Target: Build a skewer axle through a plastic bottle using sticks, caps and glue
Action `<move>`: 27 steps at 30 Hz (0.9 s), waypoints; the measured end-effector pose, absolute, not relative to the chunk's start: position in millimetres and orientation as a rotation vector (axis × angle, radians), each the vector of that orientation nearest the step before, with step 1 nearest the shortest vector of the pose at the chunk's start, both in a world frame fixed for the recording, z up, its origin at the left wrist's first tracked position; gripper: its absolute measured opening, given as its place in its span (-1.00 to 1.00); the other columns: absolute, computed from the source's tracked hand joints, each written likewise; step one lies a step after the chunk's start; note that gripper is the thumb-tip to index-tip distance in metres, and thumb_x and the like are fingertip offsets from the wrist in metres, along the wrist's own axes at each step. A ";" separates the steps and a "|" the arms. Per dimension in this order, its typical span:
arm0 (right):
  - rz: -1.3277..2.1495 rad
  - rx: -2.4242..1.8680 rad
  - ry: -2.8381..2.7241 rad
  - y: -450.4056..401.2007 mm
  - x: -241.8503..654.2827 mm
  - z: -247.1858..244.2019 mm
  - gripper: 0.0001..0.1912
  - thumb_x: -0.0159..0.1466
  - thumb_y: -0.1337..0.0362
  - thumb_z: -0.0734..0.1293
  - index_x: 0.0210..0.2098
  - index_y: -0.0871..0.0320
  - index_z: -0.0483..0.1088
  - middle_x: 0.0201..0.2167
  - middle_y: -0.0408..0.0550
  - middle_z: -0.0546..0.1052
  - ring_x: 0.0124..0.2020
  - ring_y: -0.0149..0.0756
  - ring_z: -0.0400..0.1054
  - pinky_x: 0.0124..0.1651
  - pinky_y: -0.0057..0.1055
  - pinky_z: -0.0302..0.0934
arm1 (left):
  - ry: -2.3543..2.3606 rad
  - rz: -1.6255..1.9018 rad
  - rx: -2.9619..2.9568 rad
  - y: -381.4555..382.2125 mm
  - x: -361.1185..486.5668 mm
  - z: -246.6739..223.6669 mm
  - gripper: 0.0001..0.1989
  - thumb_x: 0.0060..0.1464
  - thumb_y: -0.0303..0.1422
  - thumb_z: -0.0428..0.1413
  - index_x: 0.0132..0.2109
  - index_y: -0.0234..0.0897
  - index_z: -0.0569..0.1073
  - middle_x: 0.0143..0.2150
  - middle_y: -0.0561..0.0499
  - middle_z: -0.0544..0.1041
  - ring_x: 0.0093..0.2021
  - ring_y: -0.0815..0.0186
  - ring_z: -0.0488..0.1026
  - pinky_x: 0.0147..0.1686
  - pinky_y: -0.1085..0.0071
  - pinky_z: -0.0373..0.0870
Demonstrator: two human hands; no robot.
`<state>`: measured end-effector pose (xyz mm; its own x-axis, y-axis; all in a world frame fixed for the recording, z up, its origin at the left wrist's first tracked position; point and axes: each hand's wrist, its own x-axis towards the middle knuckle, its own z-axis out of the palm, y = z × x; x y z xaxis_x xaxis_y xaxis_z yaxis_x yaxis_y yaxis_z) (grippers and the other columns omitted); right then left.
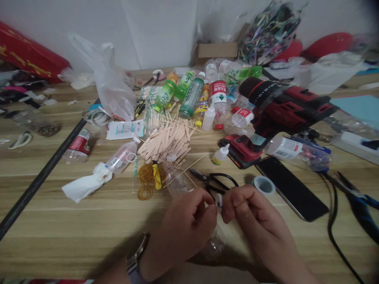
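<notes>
My left hand [189, 225], with a watch on its wrist, is closed, fingers pinched beside a small white cap [219, 202]. Just right of that cap, my right hand [251, 213] is also closed, thumb against curled fingers. Whatever either hand pinches is too small to make out. Below and partly behind my left hand lies a clear plastic bottle [215, 244]. Another clear bottle [177, 179] lies beyond my left hand. Black-handled scissors [211, 178] rest just past my fingertips.
Wooden sticks [168, 140] are heaped mid-table, with rubber bands [145, 181] nearer me. A red drill [284, 110], a phone [291, 188] and a tape roll [263, 185] are at the right. Drink bottles [192, 98] stand behind the sticks. A black bar [44, 177] crosses the left.
</notes>
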<state>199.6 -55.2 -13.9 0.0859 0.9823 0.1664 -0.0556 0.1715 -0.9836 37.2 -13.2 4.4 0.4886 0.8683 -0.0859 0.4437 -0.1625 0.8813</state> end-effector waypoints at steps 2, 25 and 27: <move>1.095 -1.049 -1.146 -55.2 198.8 -15.5 -0.78 0.44 0.13 0.25 -0.33 0.04 0.35 -0.51 -0.20 0.44 -0.45 -0.42 0.35 -0.33 -0.55 0.31 | 1.101 0.527 1.731 -12.9 36.1 3.9 -0.81 0.18 -0.33 0.04 -0.21 -0.24 0.54 -0.56 0.16 0.33 -0.55 0.39 0.23 -0.52 0.45 0.09; 0.477 -1.476 -1.551 -51.1 193.7 -23.7 -0.82 0.36 0.34 0.25 -0.38 0.05 0.33 -0.50 -0.21 0.44 -0.50 -0.38 0.32 -0.46 -0.52 0.21 | 0.862 0.784 1.141 -2.0 36.8 -6.9 -0.88 0.07 -0.32 0.20 -0.37 -0.27 0.54 -0.20 0.00 0.56 -0.26 0.34 0.41 -0.26 0.44 0.30; 0.493 -1.512 -1.562 -50.0 192.4 -24.7 -0.83 0.36 0.31 0.24 -0.38 0.06 0.35 -0.49 -0.19 0.48 -0.49 -0.36 0.36 -0.45 -0.50 0.24 | 0.865 0.774 1.042 -2.9 38.6 -7.7 -0.86 0.07 -0.30 0.21 -0.37 -0.27 0.53 -0.20 0.00 0.59 -0.39 0.42 0.35 -0.38 0.49 0.25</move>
<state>192.4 -50.0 -24.7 0.1301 0.9409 0.3127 0.5909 0.1797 -0.7865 38.6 -2.9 -7.7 0.4521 0.8626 -0.2269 -0.1294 0.3151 0.9402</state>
